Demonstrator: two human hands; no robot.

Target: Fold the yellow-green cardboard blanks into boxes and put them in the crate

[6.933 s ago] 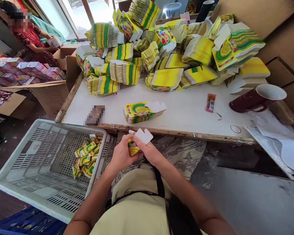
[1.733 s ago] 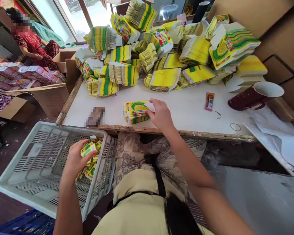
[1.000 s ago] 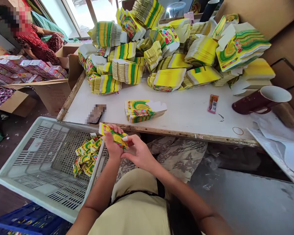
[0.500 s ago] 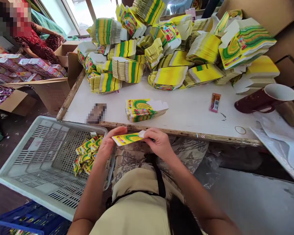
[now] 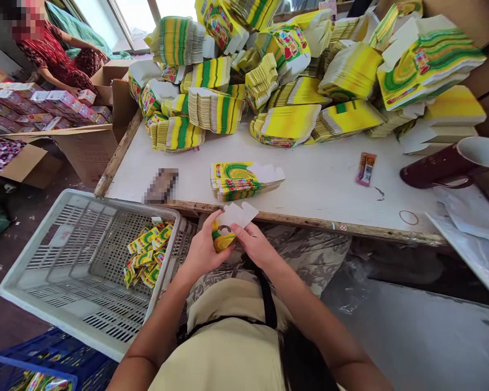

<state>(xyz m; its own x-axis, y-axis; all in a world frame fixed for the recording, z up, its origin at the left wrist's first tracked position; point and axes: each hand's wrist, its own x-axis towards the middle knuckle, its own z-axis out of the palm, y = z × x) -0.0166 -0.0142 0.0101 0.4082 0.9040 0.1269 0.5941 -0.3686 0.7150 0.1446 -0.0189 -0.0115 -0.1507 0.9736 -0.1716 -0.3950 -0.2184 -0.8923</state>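
Between my hands, just in front of the table edge, is a small yellow-and-green carton (image 5: 223, 239) with white end flaps spread at its top. My left hand (image 5: 204, 247) is wrapped around the carton's left side. With its fingers at the flaps, my right hand (image 5: 253, 243) grips the carton from the right. Beyond them on the table lies a small stack of flat cartons (image 5: 244, 179) in the same print. Left of my hands stands a grey plastic crate (image 5: 61, 239), with several yellow cartons (image 5: 149, 252) in one corner.
Many bundles of flat cartons (image 5: 289, 125) are heaped along the back of the white table (image 5: 309, 174). A dark red mug (image 5: 436, 165), a small wrapper (image 5: 365, 168) and a rubber band (image 5: 408, 217) lie at right. Another person (image 5: 57, 49) sits behind cardboard boxes (image 5: 85, 152).
The carton was flat and held level between my hands; now it is turned upward and opened out, its white flaps showing. My left hand has moved right, closer to my right hand.
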